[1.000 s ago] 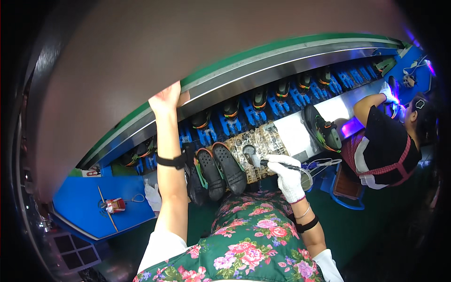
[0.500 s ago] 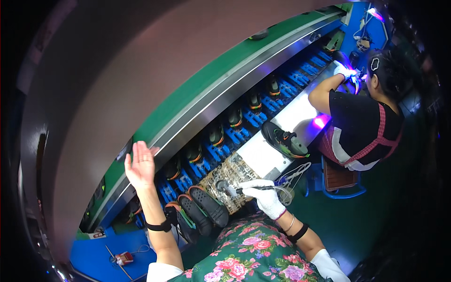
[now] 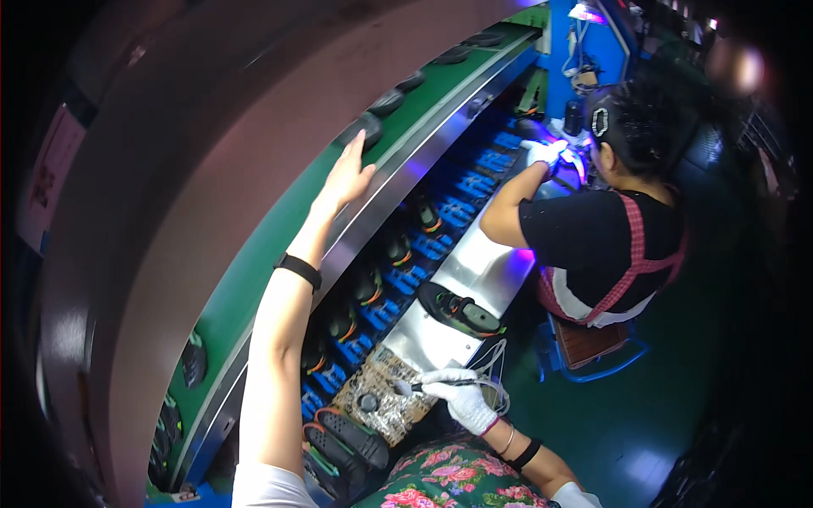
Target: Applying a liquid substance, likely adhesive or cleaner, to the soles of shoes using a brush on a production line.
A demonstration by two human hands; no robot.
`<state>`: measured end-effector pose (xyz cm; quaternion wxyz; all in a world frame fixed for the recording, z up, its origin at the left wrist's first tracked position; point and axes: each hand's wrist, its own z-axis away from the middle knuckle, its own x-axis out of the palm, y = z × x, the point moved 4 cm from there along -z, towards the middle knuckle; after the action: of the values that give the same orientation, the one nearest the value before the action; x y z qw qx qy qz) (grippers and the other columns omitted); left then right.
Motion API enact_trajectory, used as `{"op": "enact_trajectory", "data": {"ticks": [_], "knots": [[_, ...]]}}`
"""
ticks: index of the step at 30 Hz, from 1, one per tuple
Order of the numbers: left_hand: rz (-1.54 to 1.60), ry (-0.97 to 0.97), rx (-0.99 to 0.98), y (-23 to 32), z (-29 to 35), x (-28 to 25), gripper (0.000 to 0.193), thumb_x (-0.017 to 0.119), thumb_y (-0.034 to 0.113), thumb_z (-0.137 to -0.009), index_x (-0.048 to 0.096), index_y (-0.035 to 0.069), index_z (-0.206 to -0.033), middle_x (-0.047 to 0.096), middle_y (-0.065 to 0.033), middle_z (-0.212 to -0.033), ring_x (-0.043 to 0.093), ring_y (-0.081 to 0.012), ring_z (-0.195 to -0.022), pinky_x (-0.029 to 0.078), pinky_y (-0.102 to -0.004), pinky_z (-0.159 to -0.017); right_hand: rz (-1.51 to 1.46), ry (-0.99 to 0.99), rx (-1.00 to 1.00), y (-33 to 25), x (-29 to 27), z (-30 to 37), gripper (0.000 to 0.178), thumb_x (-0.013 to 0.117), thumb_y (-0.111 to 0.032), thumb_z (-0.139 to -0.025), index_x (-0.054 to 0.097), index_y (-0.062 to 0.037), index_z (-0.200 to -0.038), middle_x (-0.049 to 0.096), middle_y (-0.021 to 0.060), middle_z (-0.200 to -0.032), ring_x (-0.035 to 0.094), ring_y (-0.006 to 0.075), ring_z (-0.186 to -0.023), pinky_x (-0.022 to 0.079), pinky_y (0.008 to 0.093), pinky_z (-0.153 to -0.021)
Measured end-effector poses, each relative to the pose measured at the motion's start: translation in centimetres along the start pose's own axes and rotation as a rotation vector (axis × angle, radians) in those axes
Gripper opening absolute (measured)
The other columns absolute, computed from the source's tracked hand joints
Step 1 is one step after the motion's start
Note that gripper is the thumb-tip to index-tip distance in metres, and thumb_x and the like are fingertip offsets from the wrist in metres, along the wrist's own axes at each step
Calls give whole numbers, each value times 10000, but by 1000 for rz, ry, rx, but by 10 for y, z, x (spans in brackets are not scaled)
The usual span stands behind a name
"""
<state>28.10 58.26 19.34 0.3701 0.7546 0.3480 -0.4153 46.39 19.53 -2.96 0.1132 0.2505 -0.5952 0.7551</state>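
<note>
From my remote view, the bare left hand (image 3: 345,179), upper middle of frame, is spread open, grasping nothing; its fingertips overlap a dark sole (image 3: 370,129) on the green belt (image 3: 284,233). Contact: cannot tell. The gloved right hand (image 3: 461,402), lower middle, is closed around a brush-like tool (image 3: 449,383); the glove hides part of the handle, and the pale tip is blurred. The tip is over the taped section of the counter (image 3: 398,416), near a dark round pot (image 3: 368,402), contents unreadable. Lower left of centre, perforated shoes (image 3: 360,436) stand in a row, the nearest partly cut off from my view. At centre, one shoe (image 3: 461,311) rests on bare metal. Upper left, a curved panel (image 3: 212,152) covers part of the belt. Right, glare washes out whatever a co-worker (image 3: 584,229) handles.
</note>
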Motion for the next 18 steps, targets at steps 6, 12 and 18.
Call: {"op": "enact_trajectory", "data": {"ticks": [6,12,18], "knots": [[-186,62,-219,-9,6,-6,385,753,84,-827,573,22,-1162,646,-200,-1152,652,-420,-1100,534,-484,-945,35,71,-1,-8,-20,12,149,745,-28,-883,798,22,-1013,787,92,-1013,724,143,-897,564,254,-819],[1014,168,-419,-48,170,-75,216,699,100,-953,572,75,-1127,523,-63,-1264,631,-194,-1109,562,-390,-881,145,38,-97,-2,9,14,146,766,-12,-869,797,18,-1008,789,110,-1035,736,154,-916,583,271,-820],[601,654,-614,-85,414,-195,228,591,201,-998,549,94,-1195,564,-96,-1357,555,-205,-1218,516,-387,-1005,-49,121,-5,21,54,13,191,744,-22,-911,770,22,-1095,782,90,-1015,731,156,-925,578,280,-826]]}}
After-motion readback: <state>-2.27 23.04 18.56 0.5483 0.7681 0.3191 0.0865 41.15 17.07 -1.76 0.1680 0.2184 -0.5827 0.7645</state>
